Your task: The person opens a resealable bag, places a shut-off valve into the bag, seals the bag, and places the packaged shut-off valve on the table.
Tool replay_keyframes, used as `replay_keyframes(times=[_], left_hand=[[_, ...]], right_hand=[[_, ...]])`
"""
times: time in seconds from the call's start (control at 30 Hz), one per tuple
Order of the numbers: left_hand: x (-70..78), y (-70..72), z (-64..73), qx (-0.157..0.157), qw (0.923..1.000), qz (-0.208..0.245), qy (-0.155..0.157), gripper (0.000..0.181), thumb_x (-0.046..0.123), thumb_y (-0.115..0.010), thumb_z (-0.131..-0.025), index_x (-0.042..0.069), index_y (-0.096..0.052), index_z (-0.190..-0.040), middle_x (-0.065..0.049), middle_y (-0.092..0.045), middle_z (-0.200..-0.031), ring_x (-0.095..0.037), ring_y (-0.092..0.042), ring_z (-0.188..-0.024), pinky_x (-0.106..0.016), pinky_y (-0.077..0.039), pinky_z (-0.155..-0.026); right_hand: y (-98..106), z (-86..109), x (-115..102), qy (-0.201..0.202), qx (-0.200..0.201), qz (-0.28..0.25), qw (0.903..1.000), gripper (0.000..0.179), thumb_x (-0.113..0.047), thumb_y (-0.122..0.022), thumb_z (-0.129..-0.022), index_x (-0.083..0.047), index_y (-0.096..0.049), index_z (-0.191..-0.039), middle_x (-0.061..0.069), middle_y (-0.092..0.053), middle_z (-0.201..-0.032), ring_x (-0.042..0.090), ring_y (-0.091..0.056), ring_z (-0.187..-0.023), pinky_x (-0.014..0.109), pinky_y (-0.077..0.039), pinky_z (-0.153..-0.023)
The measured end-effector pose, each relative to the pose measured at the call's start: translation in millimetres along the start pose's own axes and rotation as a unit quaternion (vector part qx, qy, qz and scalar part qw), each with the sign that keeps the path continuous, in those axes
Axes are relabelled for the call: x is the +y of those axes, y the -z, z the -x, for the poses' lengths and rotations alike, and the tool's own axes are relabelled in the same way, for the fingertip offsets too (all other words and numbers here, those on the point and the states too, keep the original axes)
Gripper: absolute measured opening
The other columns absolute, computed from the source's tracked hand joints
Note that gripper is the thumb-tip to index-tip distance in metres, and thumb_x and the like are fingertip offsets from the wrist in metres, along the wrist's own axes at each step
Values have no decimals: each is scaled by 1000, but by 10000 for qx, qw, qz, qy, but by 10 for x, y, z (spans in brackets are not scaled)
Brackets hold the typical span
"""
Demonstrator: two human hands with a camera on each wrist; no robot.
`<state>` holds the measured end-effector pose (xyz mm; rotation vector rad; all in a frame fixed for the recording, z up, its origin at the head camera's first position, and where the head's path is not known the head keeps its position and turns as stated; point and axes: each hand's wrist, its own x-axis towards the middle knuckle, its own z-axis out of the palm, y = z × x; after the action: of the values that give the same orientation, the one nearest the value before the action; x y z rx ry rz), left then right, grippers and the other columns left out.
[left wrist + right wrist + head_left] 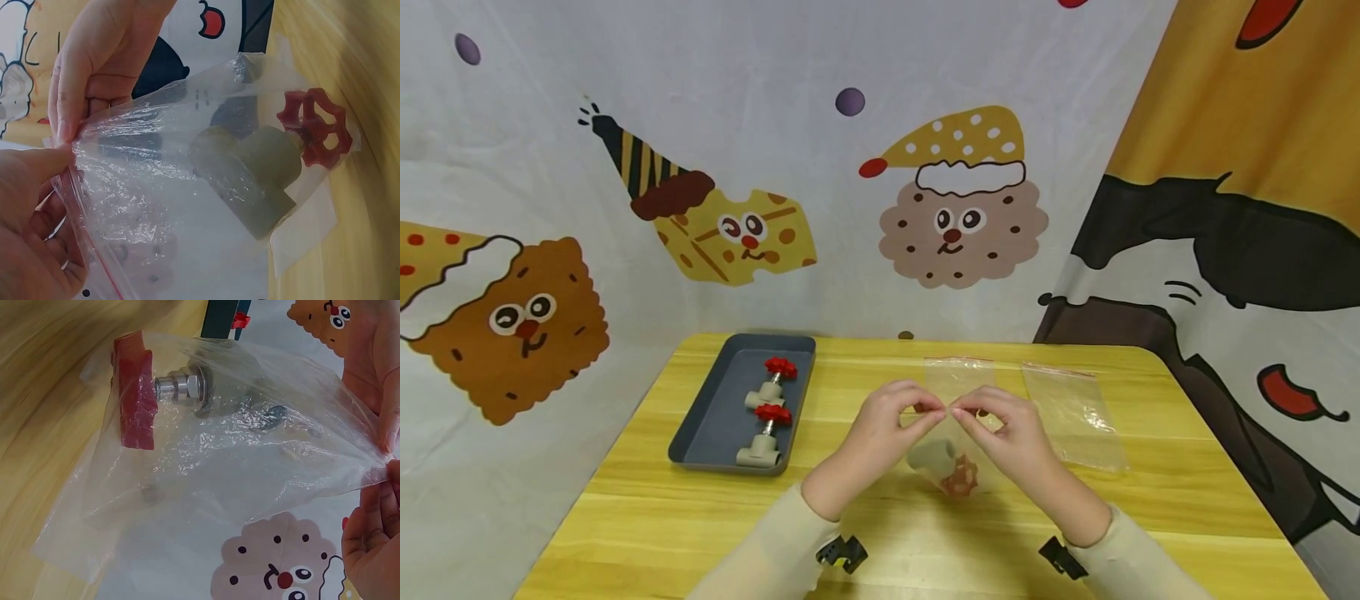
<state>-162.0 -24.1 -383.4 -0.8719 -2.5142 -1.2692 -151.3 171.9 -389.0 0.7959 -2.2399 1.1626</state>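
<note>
A clear zip bag (156, 169) hangs above the table from both hands, its red-lined top edge between their fingertips. Inside it lies a grey-green valve (262, 169) with a red handwheel (136, 394) and a metal stem (181, 386). In the head view my left hand (887, 429) pinches the bag's top edge with thumb and forefinger. Close against it, my right hand (1011, 429) pinches the same edge. Both sets of fingertips nearly meet. The valve sits at the low end of the bag, handwheel downward.
To the left stands a dark grey tray (707, 417) holding two more valves (760, 450) with red handwheels. A flat clear bag (1071, 417) lies on the wooden table (1157, 492) at right, and another bag (958, 371) lies behind the hands. A printed curtain hangs behind.
</note>
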Motion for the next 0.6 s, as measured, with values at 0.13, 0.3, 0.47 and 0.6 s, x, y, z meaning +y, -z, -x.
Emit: replay_keyframes(times=[0.13, 0.3, 0.47, 0.6], left_hand=[[8, -11, 0, 2, 10000, -5, 16, 12, 31, -63, -90, 21, -70, -93, 12, -63, -93, -4, -55, -83, -22, -48, -72], [20, -18, 5, 18, 10000, -56, -60, 10, 28, -63, -91, 19, -67, -91, 10, -61, -88, -6, -54, -82, -26, -49, -74], [19, -34, 17, 36, 9994, -276, -221, 9, 25, -62, -92, 17, -66, -91, 8, -60, -87, -11, -56, -82, -24, -48, -74], [17, -44, 19, 79, 9992, -310, -237, 11, 26, -61, -93, 16, -66, -92, 8, -61, -88, -9, -56, -83, -25, -49, -74]], right_hand=[[-3, 6, 4, -63, -55, -78, 9999, 16, 0, -71, -81, -15, -72, -88, -4, -70, -86, 7, -63, -78, 15, -49, -63], [-26, 4, -1, -112, -119, -207, 9997, 14, -2, -70, -83, -15, -71, -89, -4, -69, -87, 7, -62, -82, 20, -52, -71], [-47, 11, -34, -200, -95, -305, 9993, 12, -3, -69, -84, -14, -70, -89, -2, -68, -87, 9, -62, -83, 25, -53, -74], [-63, 19, -62, -450, -27, -376, 9983, 10, -5, -68, -86, -14, -69, -88, -3, -66, -85, 6, -58, -80, 21, -50, -71]])
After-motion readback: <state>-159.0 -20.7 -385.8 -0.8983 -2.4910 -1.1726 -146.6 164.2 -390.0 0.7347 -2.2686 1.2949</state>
